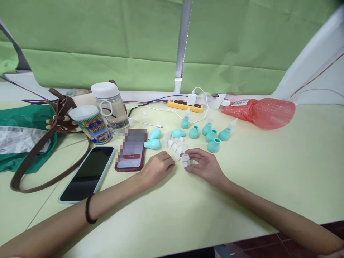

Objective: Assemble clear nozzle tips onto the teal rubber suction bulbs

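Note:
My right hand (202, 165) rests on the pale yellow table (242, 186) and pinches a small clear plastic tip (185, 159) between thumb and fingers. My left hand (158, 166) lies curled beside it, fingers closed near a little pile of clear tips (174, 146); whether it holds anything is hidden. Behind both hands lie several teal rubber bulbs (213, 145), some of them fitted with clear nozzles (185, 120).
Two phones (88, 172) (131, 148) lie to the left. A printed cup (92, 124), a clear water bottle (111, 107) and a brown-strapped bag (57, 114) stand behind them. A yellow power strip (185, 105) with cables and a red bubble-wrap bag (263, 111) sit at the back.

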{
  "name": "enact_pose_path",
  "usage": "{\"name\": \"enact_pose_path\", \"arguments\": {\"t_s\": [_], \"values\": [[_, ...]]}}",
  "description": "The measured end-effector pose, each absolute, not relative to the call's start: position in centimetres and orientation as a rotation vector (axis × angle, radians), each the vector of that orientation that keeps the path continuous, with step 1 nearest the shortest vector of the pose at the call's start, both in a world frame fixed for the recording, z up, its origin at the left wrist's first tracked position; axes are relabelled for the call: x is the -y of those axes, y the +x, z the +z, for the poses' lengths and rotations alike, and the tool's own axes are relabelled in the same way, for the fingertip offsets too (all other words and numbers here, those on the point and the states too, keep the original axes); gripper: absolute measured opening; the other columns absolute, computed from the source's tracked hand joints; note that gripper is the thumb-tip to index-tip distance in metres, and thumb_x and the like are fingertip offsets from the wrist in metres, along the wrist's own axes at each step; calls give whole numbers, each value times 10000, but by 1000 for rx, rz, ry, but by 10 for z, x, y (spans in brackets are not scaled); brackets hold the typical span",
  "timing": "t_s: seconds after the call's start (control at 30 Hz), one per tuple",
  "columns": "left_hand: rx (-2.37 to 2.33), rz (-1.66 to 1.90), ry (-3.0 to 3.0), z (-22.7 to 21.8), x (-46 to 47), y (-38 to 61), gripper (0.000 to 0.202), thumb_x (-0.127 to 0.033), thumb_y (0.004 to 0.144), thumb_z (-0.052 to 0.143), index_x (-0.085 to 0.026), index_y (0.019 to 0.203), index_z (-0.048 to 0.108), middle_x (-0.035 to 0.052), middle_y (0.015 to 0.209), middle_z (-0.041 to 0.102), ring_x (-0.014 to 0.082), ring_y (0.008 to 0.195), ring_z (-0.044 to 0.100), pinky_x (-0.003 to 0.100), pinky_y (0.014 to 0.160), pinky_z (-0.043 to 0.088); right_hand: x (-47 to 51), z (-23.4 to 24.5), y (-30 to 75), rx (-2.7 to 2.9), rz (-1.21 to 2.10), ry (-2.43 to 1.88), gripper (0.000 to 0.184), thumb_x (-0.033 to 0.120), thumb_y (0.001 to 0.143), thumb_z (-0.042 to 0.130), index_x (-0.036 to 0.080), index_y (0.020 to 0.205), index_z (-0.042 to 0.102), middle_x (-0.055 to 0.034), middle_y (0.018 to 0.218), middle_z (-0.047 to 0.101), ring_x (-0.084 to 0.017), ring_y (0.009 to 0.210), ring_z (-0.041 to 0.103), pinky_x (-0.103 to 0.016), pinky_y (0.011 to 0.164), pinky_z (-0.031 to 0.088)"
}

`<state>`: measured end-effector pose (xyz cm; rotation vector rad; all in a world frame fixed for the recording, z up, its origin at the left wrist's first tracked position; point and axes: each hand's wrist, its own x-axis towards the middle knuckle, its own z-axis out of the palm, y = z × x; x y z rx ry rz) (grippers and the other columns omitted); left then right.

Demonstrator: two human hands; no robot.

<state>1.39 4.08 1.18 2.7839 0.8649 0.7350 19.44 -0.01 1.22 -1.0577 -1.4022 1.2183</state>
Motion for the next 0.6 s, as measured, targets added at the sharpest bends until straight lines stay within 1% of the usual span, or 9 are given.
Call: {"name": "enact_pose_path", "arguments": {"t_s": [0.1, 0.2, 0.27, 0.33, 0.4, 0.47, 0.53, 0.6], "values": [[-768, 895, 2746, 12, -35, 16, 184, -117, 768, 437, -96, 762, 620, 83, 685, 633, 162, 680, 550, 266, 592, 455, -1, 12, 195, 1393, 1226, -1103, 360, 199, 553, 702, 173, 881, 554, -64, 861, 588, -188, 848, 556, -319, 682, 507], [-810, 1054, 2442, 20, -24, 19, 148, -187, 729, 522, -99, 784, 628, 64, 656, 630, 122, 573, 544, 237, 530, 460, 1, 11, 194, 1383, 1210, -1115, 379, 187, 539, 713, 178, 883, 556, -44, 806, 583, -168, 780, 574, -310, 667, 516], [-842, 1052, 2241, 26, -18, 21, 171, -239, 690, 590, -101, 776, 644, 59, 651, 634, 108, 528, 544, 228, 506, 468, 3, 10, 194, 1358, 1222, -1087, 419, 173, 531, 718, 188, 915, 550, -18, 749, 562, -148, 729, 575, -300, 652, 520], [-832, 1013, 2088, 29, -16, 22, 187, -267, 663, 631, -109, 758, 658, 59, 668, 644, 111, 544, 563, 229, 520, 481, 4, 10, 193, 1329, 1259, -1055, 439, 168, 504, 732, 190, 909, 562, -3, 711, 552, -139, 691, 576, -299, 638, 525], [-795, 976, 1965, 30, -17, 21, 152, -258, 658, 642, -119, 714, 664, 53, 670, 654, 118, 582, 582, 226, 539, 487, 5, 10, 192, 1305, 1315, -1045, 433, 168, 461, 751, 178, 862, 587, -5, 693, 566, -142, 665, 583, -301, 619, 527], [-764, 929, 1884, 31, -19, 21, 122, -234, 671, 632, -116, 685, 663, 51, 659, 657, 119, 584, 589, 216, 526, 484, 5, 11, 193, 1278, 1376, -1070, 438, 168, 424, 764, 164, 831, 602, -8, 666, 586, -149, 641, 590, -301, 602, 525], [-746, 900, 1888, 31, -20, 20, 124, -216, 698, 606, -104, 703, 660, 56, 649, 654, 111, 550, 582, 204, 487, 476, 4, 11, 194, 1241, 1421, -1103, 461, 161, 404, 770, 156, 835, 606, -2, 630, 594, -148, 619, 593, -295, 588, 520], [-702, 947, 2050, 30, -20, 19, 130, -189, 737, 563, -92, 743, 651, 71, 674, 652, 116, 568, 582, 214, 499, 483, 2, 9, 195, 1199, 1456, -1118, 472, 150, 412, 768, 154, 854, 600, 0, 624, 601, -142, 607, 596, -284, 585, 515]]}}
